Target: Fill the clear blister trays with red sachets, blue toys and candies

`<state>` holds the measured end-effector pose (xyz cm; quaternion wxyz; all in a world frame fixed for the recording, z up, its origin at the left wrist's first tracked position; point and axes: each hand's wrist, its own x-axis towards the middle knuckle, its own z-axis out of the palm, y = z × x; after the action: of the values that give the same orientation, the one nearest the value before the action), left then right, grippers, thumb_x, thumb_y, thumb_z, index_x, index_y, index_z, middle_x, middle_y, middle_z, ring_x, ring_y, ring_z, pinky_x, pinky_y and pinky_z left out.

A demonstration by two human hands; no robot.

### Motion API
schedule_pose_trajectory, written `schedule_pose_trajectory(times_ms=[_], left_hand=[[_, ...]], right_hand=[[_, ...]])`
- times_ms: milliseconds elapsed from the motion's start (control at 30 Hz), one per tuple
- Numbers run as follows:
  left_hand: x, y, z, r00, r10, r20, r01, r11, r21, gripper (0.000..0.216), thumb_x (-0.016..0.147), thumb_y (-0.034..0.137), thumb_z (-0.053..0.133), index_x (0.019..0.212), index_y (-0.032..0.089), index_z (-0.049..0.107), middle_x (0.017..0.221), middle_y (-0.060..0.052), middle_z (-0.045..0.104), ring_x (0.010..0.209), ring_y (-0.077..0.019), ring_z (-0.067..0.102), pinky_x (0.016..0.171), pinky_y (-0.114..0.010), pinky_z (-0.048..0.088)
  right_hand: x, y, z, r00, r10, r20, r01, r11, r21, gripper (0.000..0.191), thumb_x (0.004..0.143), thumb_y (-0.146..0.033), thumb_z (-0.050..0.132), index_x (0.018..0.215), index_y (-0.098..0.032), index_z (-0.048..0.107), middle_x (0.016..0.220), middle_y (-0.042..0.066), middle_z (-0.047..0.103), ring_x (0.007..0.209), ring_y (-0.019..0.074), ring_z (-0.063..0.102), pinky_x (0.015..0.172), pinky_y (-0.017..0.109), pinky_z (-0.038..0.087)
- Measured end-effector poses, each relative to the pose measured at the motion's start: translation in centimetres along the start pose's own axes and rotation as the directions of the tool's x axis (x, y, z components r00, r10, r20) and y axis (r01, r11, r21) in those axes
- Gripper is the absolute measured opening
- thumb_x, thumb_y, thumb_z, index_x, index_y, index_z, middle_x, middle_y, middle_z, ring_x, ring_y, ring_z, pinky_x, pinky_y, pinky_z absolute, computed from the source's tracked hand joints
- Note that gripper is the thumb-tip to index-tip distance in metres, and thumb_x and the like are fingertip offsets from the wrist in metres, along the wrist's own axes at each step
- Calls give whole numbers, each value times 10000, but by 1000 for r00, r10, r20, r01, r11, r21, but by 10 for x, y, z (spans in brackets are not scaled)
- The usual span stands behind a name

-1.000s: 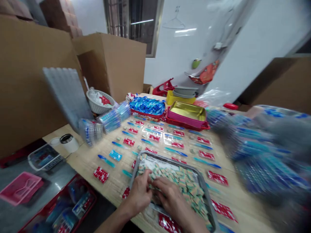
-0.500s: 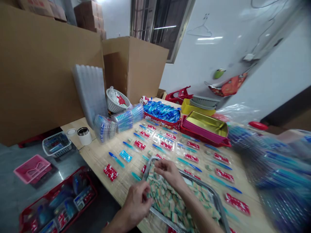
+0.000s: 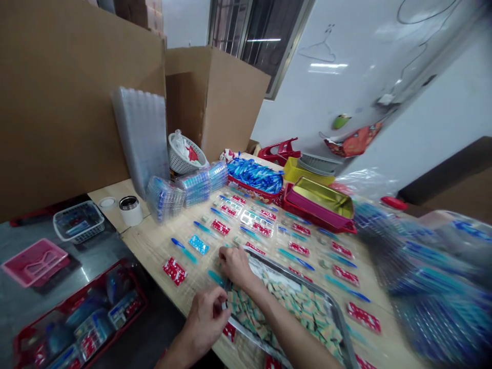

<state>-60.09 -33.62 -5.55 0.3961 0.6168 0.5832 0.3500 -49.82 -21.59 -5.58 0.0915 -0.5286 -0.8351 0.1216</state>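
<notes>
A metal tray point(image 3: 330, 306) full of small green-and-orange pieces point(image 3: 295, 302) lies at the table's near edge. My right hand point(image 3: 236, 264) reaches past the tray's far-left corner, fingers curled down onto the table by a blister slot; what it holds is hidden. My left hand point(image 3: 205, 318) rests at the tray's near-left corner, fingers pinched on a small piece. Rows of clear blister packs with red cards point(image 3: 262, 229) and blue pens point(image 3: 183, 251) cover the table beyond.
Stacks of filled blister packs point(image 3: 192, 189) and a white cup point(image 3: 130, 211) stand at the left. A red tray of blue pens point(image 3: 254, 177) and a pink-gold tin point(image 3: 321, 202) sit behind. Baskets point(image 3: 77, 223) lie on the floor left. Blurred packs point(image 3: 434, 277) pile at right.
My right hand moved left out of the tray to the table by its far-left corner. My left hand shifted slightly down to the tray's near-left corner. The view swung left.
</notes>
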Motion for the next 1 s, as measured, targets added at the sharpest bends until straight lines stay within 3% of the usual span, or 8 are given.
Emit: schedule_pose_trajectory(times_ms=[267, 500, 600, 767, 867, 1000], left_hand=[[3, -5, 0, 1000, -20, 3, 20, 1000, -21, 48, 693, 173, 525, 723, 180, 561, 617, 18, 565, 587, -138, 544, 586, -244, 383], [3, -3, 1, 1000, 4, 5, -4, 996, 85, 55, 700, 160, 515, 719, 186, 559, 628, 23, 546, 601, -133, 525, 581, -236, 373], [8, -3, 4, 998, 59, 23, -63, 984, 166, 97, 719, 138, 499, 738, 183, 582, 684, 4, 573, 635, -143, 542, 609, -250, 389], [24, 4, 17, 975, 207, 82, -223, 909, 353, 196, 777, 100, 438, 786, 179, 617, 861, -63, 622, 867, -208, 566, 782, -315, 426], [33, 10, 27, 972, 201, 118, -233, 841, 489, 188, 769, 116, 460, 825, 173, 631, 937, -95, 628, 975, -262, 530, 884, -392, 404], [37, 14, 38, 982, 160, 104, -190, 775, 602, 200, 779, 164, 475, 898, 177, 634, 1050, -122, 612, 1047, -308, 482, 925, -480, 355]], right_hand=[[2, -3, 4, 998, -63, -2, 63, 994, -91, 217, 782, -127, 477, 686, -140, 670, 849, 117, 667, 801, 214, 597, 790, 342, 318], [0, 14, -9, 998, -70, -2, 70, 995, 76, 159, 769, -143, 539, 748, -153, 696, 835, 76, 672, 770, 180, 605, 735, 281, 380], [-17, 34, -23, 997, -76, -30, 80, 982, 174, 155, 775, -124, 547, 814, -173, 689, 841, 34, 672, 784, 148, 602, 722, 232, 403], [-70, 63, -37, 999, -46, -17, 49, 923, 381, 141, 695, -84, 600, 782, -173, 666, 806, 22, 656, 766, 156, 582, 709, 241, 410], [-94, 67, -33, 999, -35, 1, 32, 937, 347, 207, 681, -106, 599, 859, -187, 667, 877, 33, 643, 856, 186, 565, 770, 277, 395], [-99, 63, -24, 1000, -30, -7, 30, 957, 290, 318, 681, -88, 527, 961, -175, 651, 969, 62, 644, 965, 214, 531, 849, 311, 368]])
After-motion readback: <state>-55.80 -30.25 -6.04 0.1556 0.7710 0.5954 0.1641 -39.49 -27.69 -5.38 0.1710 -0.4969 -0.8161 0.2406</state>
